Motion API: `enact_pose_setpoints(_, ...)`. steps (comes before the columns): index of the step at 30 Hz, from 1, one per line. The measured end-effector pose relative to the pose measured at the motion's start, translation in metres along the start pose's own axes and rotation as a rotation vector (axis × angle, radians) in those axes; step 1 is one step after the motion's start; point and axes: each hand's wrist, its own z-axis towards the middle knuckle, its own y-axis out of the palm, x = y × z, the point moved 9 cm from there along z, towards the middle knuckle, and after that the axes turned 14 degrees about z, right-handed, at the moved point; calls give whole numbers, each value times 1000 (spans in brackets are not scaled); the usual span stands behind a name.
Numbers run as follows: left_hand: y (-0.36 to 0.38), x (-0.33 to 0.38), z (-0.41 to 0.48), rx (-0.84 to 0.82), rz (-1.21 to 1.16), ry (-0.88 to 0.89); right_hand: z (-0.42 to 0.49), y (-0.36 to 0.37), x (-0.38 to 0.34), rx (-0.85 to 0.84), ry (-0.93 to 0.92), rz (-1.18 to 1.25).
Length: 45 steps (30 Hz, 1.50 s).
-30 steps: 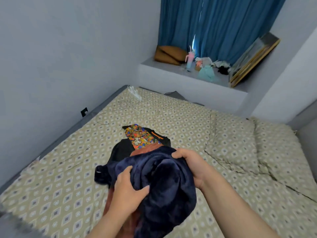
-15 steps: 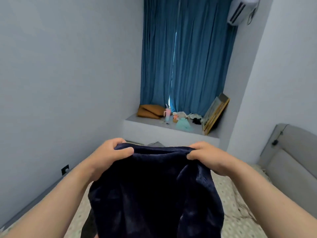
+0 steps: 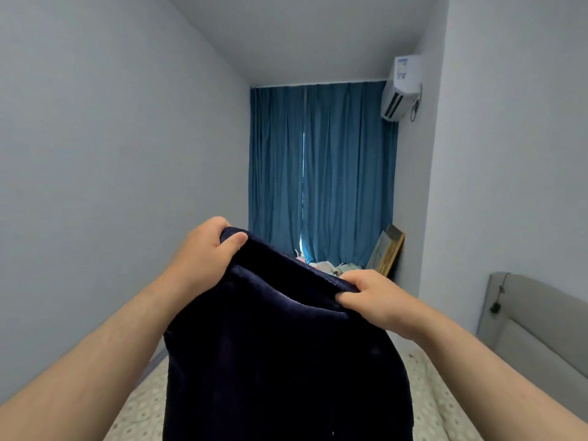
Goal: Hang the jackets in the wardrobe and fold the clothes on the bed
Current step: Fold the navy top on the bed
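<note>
Both your left hand (image 3: 203, 249) and right hand (image 3: 372, 297) are pinching the top edge of the dark blue garment (image 3: 286, 361), dangling it above the bed (image 3: 445, 405), so you are seemingly only starting its fold, nothing finished showing.

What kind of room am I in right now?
Most likely a bedroom: a bed with a patterned sheet and padded headboard, closed blue curtains, a wall air conditioner. The left hand and right hand hold a dark garment.
</note>
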Motion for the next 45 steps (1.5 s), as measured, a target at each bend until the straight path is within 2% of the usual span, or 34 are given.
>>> enact_pose_setpoints(5, -24, 5, 18, 167, -213, -40, -6, 53, -41, -250, 8, 3)
enact_pose_setpoints(6, -24, 5, 21, 176, -291, -66, -6, 67, -48, -285, 5, 82)
enact_pose_setpoints(9, -22, 6, 26, 198, -494, -110, -11, 122, -75, -473, -41, 552)
enact_pose_setpoints(10, -21, 9, 27, 197, -534, -105, -11, 137, -80, -485, -32, 673)
enact_pose_setpoints(12, -14, 13, 29, 159, -569, -89, -7, 159, -81, -394, -16, 728)
enact_pose_setpoints(16, 7, 6, 39, -16, -472, -99, 7, 163, -64, 31, 19, 475)
enact_pose_setpoints(19, 17, -9, 41, -173, -218, -58, 9, 167, -48, 103, 117, 675)
enact_pose_setpoints(21, 12, -27, 26, -131, 2, -47, 11, 165, -39, 139, 147, 869)
enact_pose_setpoints(23, 10, -41, -11, -111, 6, -61, 13, 164, -28, 189, 196, 1026)
enact_pose_setpoints(26, 43, -51, -82, -462, 21, -68, 13, 171, -8, 296, 293, 1136)
enact_pose_setpoints(28, 60, -64, -108, -578, -1, -104, 13, 178, -3, 298, 299, 1114)
enact_pose_setpoints(29, 65, -71, -112, -589, -87, -128, 13, 182, -2, 282, 293, 1088)
enact_pose_setpoints(32, 78, -82, -116, -656, -569, -281, 13, 182, 0, 277, 283, 1042)
enact_pose_setpoints(36, 94, -97, -118, -676, -1113, -555, 12, 180, 1, 271, 304, 1210)
enact_pose_setpoints(41, 108, -98, -117, -671, -1563, -648, 4, 189, -4, 109, 327, 1343)
enact_pose_setpoints(43, 111, -99, -116, -656, -1637, -663, -3, 199, -7, -20, 381, 1248)
enact_pose_setpoints(45, 113, -101, -112, -637, -1651, -658, -10, 198, 0, -105, 424, 880)
